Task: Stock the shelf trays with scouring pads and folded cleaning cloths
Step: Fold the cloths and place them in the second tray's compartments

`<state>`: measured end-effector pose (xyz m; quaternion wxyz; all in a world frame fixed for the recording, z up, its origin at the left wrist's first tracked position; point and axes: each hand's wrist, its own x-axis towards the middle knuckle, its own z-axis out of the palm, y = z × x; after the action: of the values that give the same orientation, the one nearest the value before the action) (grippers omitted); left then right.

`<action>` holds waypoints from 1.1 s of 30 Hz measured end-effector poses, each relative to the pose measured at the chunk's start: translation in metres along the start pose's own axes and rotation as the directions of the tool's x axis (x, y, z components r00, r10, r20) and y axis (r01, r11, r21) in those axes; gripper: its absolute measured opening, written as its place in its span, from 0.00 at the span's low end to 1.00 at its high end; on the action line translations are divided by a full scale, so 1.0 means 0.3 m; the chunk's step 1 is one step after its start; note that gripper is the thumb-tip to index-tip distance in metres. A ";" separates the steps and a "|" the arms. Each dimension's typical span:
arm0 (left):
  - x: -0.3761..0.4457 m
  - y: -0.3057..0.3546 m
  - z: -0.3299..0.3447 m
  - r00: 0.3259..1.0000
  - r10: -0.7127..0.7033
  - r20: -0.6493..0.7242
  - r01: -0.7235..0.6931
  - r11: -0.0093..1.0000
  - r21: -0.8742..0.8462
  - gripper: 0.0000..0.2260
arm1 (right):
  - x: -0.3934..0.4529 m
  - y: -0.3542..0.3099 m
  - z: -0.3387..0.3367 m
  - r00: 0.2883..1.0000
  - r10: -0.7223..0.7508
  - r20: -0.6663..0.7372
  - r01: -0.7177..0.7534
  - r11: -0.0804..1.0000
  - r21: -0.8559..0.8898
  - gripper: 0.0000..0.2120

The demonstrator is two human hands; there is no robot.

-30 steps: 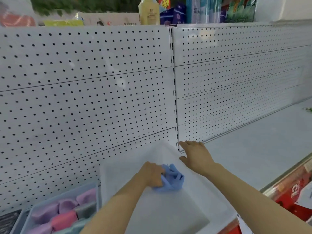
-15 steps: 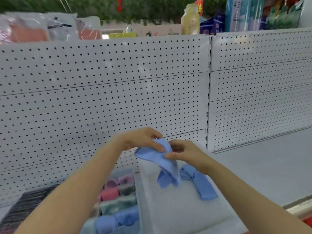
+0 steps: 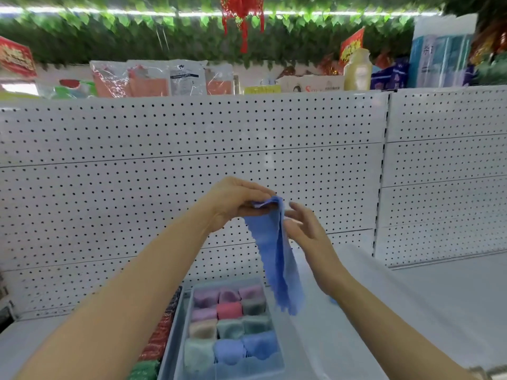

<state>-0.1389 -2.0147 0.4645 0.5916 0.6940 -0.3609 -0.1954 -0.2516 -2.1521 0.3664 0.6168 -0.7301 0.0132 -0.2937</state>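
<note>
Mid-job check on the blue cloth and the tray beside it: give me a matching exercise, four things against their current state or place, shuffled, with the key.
Things:
1. left hand
2. right hand
3. blue cloth
4. compartment tray

States:
A. hangs down loose in the air
B. fingers open beside the cloth
C. pinches the cloth's top edge
D. sits on the shelf, filled with folded cloths in several colours

Pairs: 1-C, 2-B, 3-A, 4-D

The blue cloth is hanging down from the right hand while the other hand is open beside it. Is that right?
Not quite. The head view shows the left hand pinching the top of the blue cloth, which hangs down. The right hand is the open one beside it.
</note>
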 end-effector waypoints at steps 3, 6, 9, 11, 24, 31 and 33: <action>-0.035 0.013 -0.029 0.999 0.016 0.029 -0.016 1.000 -0.009 0.09 | -0.010 -0.044 0.076 0.988 -0.147 -0.047 0.140 0.982 -0.123 0.21; -0.073 0.019 -0.056 0.997 0.062 0.047 -0.067 0.991 0.114 0.11 | 0.021 -0.057 0.114 0.961 -0.202 -0.187 0.174 0.973 -0.154 0.02; -0.088 0.004 -0.106 0.990 0.107 -0.089 -0.076 0.952 0.295 0.09 | 0.045 -0.061 0.122 0.962 -0.151 -0.227 0.130 0.986 -0.104 0.12; -0.098 -0.008 -0.136 0.988 0.121 -0.097 -0.057 0.866 0.497 0.04 | 0.047 -0.067 0.119 0.964 -0.127 -0.234 0.111 0.991 -0.079 0.12; -0.110 -0.059 -0.108 0.959 0.118 -0.257 -0.031 0.947 0.319 0.14 | 0.080 -0.057 0.179 0.938 -0.112 -0.329 0.068 0.987 -0.143 0.20; -0.108 -0.073 -0.058 0.932 0.174 -0.318 -0.123 0.977 0.176 0.17 | 0.136 -0.098 0.215 0.946 -0.222 -0.236 0.142 0.939 -0.313 0.11; -0.109 -0.082 -0.058 0.910 0.178 -0.375 -0.113 0.975 0.189 0.18 | 0.140 -0.090 0.224 0.962 -0.209 -0.175 0.137 0.926 -0.352 0.12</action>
<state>-0.1417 -1.9778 0.4396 0.6054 0.7362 -0.3017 0.0214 -0.1964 -2.1016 0.4038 0.4496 -0.7880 0.0633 -0.4158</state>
